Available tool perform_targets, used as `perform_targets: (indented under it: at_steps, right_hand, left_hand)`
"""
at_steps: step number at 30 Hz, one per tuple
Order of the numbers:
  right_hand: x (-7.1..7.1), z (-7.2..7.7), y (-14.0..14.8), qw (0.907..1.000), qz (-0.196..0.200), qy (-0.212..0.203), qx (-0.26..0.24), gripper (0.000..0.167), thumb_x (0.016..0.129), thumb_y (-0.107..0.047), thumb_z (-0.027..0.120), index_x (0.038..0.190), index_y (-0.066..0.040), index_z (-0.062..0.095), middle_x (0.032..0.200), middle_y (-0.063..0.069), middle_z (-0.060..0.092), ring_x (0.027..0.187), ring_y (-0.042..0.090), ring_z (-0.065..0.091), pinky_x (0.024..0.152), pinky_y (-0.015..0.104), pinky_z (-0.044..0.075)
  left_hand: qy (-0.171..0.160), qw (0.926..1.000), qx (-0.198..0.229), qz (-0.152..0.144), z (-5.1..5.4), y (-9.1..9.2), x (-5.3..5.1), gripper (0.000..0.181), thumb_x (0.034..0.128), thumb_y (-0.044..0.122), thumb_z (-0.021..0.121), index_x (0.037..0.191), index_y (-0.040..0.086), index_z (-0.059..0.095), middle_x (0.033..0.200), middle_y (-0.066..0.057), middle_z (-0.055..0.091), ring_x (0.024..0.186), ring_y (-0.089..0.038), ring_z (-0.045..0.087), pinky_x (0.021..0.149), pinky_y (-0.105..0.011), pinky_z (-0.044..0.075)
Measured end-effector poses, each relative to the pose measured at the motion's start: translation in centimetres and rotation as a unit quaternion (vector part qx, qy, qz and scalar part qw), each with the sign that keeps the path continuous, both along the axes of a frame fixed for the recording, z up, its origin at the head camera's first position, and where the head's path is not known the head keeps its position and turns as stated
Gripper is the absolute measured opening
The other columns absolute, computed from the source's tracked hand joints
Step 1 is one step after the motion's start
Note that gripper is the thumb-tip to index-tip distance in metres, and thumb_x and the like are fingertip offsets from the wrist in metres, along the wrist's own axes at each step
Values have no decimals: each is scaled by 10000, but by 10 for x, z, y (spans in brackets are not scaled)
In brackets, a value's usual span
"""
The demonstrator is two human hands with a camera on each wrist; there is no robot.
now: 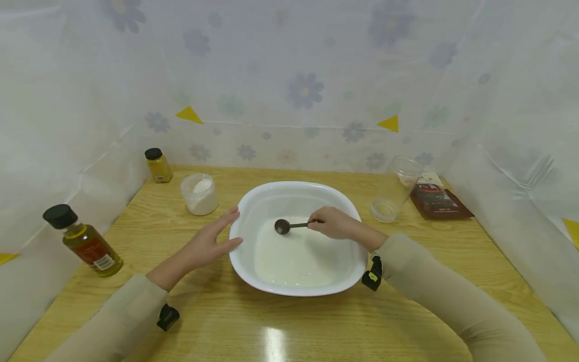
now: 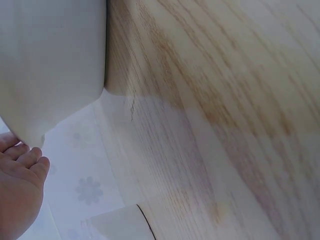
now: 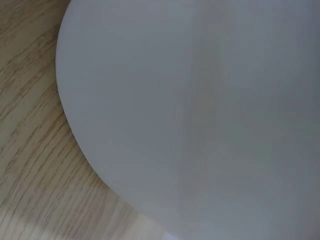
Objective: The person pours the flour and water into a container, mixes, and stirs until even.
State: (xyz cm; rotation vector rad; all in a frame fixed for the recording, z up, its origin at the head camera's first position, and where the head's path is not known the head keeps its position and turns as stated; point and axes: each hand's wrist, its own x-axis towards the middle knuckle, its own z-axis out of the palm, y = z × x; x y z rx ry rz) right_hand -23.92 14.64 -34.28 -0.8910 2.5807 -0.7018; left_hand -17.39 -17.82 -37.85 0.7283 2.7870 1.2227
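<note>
A white oval basin (image 1: 298,289) stands on the wooden table with a milky white liquid (image 1: 294,261) in it. Above the liquid, my right hand (image 1: 334,222) pinches the handle of a dark brown measuring spoon (image 1: 282,227); whether its round bowl touches the liquid, I cannot tell. My left hand (image 1: 210,244) rests against the basin's left rim with fingers and thumb stretched out. In the left wrist view, the fingertips of the left hand (image 2: 22,185) meet the rim of the basin (image 2: 55,55). Only the basin's outer wall (image 3: 150,110) and table show in the right wrist view; the right hand is hidden there.
Left of the basin are a clear jar of white powder (image 1: 200,196), a small yellow jar with black lid (image 1: 159,166) and an oil bottle (image 1: 94,246). Behind on the right stand a clear empty container (image 1: 395,191) and a dark red packet (image 1: 439,203). Plastic sheeting walls the table.
</note>
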Motion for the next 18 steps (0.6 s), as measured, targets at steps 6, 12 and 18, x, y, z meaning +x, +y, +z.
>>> perform_targets:
  at_steps: [6, 12, 18]
  right_hand:
    - [5, 10, 6, 9943, 376, -974, 193, 235, 941, -106, 495, 964, 6, 700, 590, 6, 501, 474, 79, 322, 478, 220, 302]
    - [4, 27, 22, 9843, 739, -1448, 686, 235, 934, -100, 492, 928, -16, 712, 513, -35, 397, 445, 89, 263, 449, 219, 265]
    - [-5, 27, 28, 9950, 189, 96, 974, 156, 921, -98, 541, 925, -15, 672, 767, -13, 578, 652, 125, 469, 602, 275, 411]
  left_hand:
    - [-12, 10000, 21, 13, 1, 1, 1, 708, 897, 359, 599, 1428, 4, 292, 1495, -120, 202, 1347, -311, 190, 1050, -500, 215]
    - [25, 10000, 27, -3, 0, 1, 1, 709, 897, 358, 598, 1427, 0, 291, 1494, -134, 202, 1343, -332, 192, 1044, -520, 213]
    - [-72, 10000, 2, 14, 1, 0, 1, 710, 901, 372, 589, 1437, 23, 281, 1502, -105, 187, 1350, -307, 181, 1051, -505, 208]
